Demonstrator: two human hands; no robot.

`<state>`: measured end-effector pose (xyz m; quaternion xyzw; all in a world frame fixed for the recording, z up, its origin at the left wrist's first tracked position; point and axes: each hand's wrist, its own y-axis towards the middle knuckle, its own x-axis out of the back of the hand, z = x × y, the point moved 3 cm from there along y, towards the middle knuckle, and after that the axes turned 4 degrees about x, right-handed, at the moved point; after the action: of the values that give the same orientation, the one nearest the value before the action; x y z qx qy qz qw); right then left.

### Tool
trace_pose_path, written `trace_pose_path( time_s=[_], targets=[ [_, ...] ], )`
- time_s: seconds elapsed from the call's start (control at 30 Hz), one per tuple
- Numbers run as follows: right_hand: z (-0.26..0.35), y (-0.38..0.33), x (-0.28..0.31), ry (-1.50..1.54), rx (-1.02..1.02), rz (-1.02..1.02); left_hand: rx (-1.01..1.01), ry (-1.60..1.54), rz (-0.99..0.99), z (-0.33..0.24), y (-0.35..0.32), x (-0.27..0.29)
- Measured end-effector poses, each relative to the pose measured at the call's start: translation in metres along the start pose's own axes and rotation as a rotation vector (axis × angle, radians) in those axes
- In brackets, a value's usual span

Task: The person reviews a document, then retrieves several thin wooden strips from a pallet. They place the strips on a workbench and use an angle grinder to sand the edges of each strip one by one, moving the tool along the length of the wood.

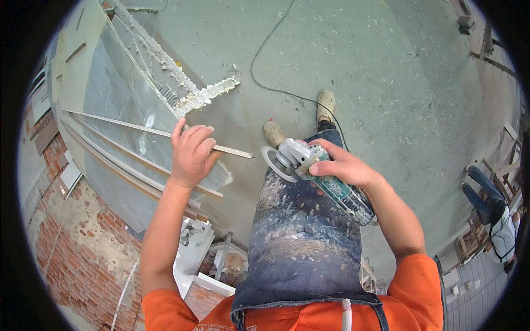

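Note:
A long, thin pale strip [234,151] lies across the grey slab-topped table [118,60], its near end jutting past the edge. My left hand [189,157] closes round this strip close to that end, fingers bent over it. In my right hand [349,168] is a green and silver angle grinder [343,197], gripped around its body with the thumb on top. The grinder's round disc [277,164] faces the strip's end, a small gap apart from it. Whether the disc spins I cannot tell. Beside the held strip, more long strips [118,144] rest on the table.
A dark cord [256,83] trails over the dusty floor [375,94] past my shoes. Crusted white material [207,95] covers a bar beyond the table. White slabs [193,248] stand below my left arm, near a brick wall [94,248]. Another person [499,220] is at the far right.

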<state>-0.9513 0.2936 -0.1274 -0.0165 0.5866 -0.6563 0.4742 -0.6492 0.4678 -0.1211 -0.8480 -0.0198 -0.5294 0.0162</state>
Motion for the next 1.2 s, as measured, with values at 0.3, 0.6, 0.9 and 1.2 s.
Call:
trace_pose_path(
  time_s=[0.3, 0.6, 0.9, 1.2],
  targets=[
    [0.024, 0.021, 0.009, -0.316, 0.013, 0.09, -0.034, 0.028, -0.033, 0.005, -0.009, -0.001],
    [0.04, 0.026, 0.002, -0.379, -0.014, 0.113, -0.034, 0.032, -0.025, 0.007, -0.014, 0.001],
    [0.042, 0.028, 0.001, -0.402, -0.018, 0.115, -0.034, 0.028, -0.049, 0.005, -0.013, 0.001],
    [0.044, 0.034, 0.002, -0.476, -0.025, 0.117, -0.034, 0.029, -0.071, 0.004, -0.012, 0.001]
  ],
)
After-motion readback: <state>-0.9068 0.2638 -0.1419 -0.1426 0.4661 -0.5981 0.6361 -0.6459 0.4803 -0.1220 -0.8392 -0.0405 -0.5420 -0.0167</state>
